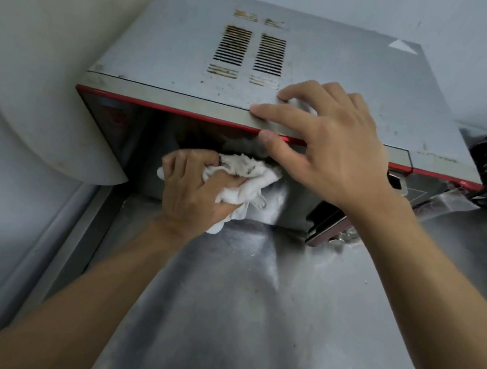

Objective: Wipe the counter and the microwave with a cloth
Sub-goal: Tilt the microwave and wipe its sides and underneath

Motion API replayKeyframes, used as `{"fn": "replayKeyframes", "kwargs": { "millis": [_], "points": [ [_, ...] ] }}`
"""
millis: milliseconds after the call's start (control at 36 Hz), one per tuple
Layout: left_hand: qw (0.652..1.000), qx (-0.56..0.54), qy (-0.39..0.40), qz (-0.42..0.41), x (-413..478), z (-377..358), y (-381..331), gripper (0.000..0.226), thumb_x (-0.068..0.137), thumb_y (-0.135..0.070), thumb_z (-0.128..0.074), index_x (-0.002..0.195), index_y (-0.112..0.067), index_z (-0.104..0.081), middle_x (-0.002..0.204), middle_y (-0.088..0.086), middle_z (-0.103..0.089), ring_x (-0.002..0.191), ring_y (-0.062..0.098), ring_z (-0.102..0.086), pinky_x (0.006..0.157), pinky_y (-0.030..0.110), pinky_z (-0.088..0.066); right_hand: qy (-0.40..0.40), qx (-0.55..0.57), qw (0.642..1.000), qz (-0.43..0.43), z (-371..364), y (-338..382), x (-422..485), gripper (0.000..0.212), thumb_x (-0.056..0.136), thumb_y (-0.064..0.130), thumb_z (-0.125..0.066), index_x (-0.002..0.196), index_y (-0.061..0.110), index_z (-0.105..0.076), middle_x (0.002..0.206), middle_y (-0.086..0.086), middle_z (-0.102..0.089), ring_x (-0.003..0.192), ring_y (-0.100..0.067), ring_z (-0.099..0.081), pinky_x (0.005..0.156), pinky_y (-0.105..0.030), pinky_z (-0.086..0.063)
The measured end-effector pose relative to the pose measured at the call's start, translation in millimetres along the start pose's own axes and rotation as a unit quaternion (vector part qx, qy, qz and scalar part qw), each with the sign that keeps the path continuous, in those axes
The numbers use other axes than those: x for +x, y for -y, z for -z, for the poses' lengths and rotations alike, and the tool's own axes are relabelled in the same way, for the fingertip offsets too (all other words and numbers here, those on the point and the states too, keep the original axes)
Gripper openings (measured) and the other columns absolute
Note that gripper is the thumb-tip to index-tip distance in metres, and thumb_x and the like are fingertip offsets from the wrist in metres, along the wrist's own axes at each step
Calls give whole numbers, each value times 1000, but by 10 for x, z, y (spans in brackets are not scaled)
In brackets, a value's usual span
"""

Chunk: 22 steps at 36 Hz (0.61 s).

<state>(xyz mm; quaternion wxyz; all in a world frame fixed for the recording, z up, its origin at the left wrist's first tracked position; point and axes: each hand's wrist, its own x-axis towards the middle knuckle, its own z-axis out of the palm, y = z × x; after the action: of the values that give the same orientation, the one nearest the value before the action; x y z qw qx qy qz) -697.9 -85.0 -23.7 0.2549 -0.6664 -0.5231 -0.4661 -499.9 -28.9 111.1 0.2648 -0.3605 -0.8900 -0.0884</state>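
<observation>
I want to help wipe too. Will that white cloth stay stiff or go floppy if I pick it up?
Probably floppy: the white cloth is scrunched in the left hand, with a loose corner hanging below. Likely light too, since one hand bunches it against the microwave door.

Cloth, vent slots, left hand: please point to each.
cloth (244,177), head view, bunched white middle.
vent slots (270,55), head view, right group of slots.
left hand (194,191), head view, back of the hand.
</observation>
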Motion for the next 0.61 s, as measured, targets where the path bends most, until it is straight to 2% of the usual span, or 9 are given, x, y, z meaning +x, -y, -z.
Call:
{"fn": "replayKeyframes", "kwargs": {
  "millis": [56,111,194,278,333,389,472,528,611],
  "points": [
    [999,-4,41,7,-184,-50,32,27,85,-41,-84,92,-24,-63,109,4,-48,97,28,-50,80,45,-35,1,-1,1000,4,1,-6,4,36,104,53,-49,131,40,-68,126,4,-64,110,-23,-57,87,-41,-40],
    [998,-5,66,19,-238,-47,17,32,79,-37,-88,93,-24,-62,110,4,-48,97,29,-50,81,45,-35,3,-4,1000,6,-3,-13,1,36,104,53,-50,132,40,-68,126,4,-64,110,-23,-57,87,-40,-40],
    [999,1,33,2,-60,24,-51,31,82,-43,-88,86,-22,-66,106,3,-49,93,28,-51,80,46,-36,-4,-2,1000,7,-5,-13,-5,36,103,53,-50,131,40,-68,126,4,-64,110,-24,-57,87,-41,-40],
    [999,9,-21,-30,160,79,-58,37,86,-44,-85,88,-24,-55,102,5,-53,91,27,-52,79,46,-37,-2,-8,1000,7,-19,-11,-5,36,104,54,-49,131,40,-68,126,4,-64,109,-23,-57,87,-40,-40],
    [999,14,-18,-33,105,56,-22,36,87,-39,-84,90,-22,-52,105,5,-50,93,28,-51,79,46,-36,-1,-2,1000,2,-19,-10,-1,37,104,54,-49,132,40,-67,126,4,-64,111,-23,-57,87,-40,-39],
    [1000,15,15,-16,-82,1,24,31,85,-30,-82,91,-20,-54,108,6,-49,95,29,-50,80,45,-35,1,0,1000,1,-13,-16,-6,38,104,54,-48,133,39,-67,127,4,-63,111,-23,-57,87,-40,-39],
    [993,18,113,8,-368,-37,15,10,85,-26,-73,87,-17,-69,104,12,-62,95,30,-49,81,44,-33,6,-2,1000,7,-11,-27,0,38,104,54,-47,134,39,-66,128,3,-63,112,-24,-57,88,-42,-41],
    [987,26,159,23,-426,-15,-31,16,86,-28,-67,84,-15,-76,98,15,-68,95,29,-49,83,44,-33,4,-3,1000,7,-15,-19,-2,38,104,54,-47,134,39,-67,128,2,-63,112,-24,-57,87,-43,-42],
    [992,26,126,-3,-255,54,-85,12,89,-27,-63,94,-22,-74,99,12,-66,93,31,-54,82,44,-32,-8,-3,1000,5,-14,-19,-9,37,104,53,-48,132,39,-68,126,2,-64,110,-24,-58,86,-41,-40]
  ]
}}
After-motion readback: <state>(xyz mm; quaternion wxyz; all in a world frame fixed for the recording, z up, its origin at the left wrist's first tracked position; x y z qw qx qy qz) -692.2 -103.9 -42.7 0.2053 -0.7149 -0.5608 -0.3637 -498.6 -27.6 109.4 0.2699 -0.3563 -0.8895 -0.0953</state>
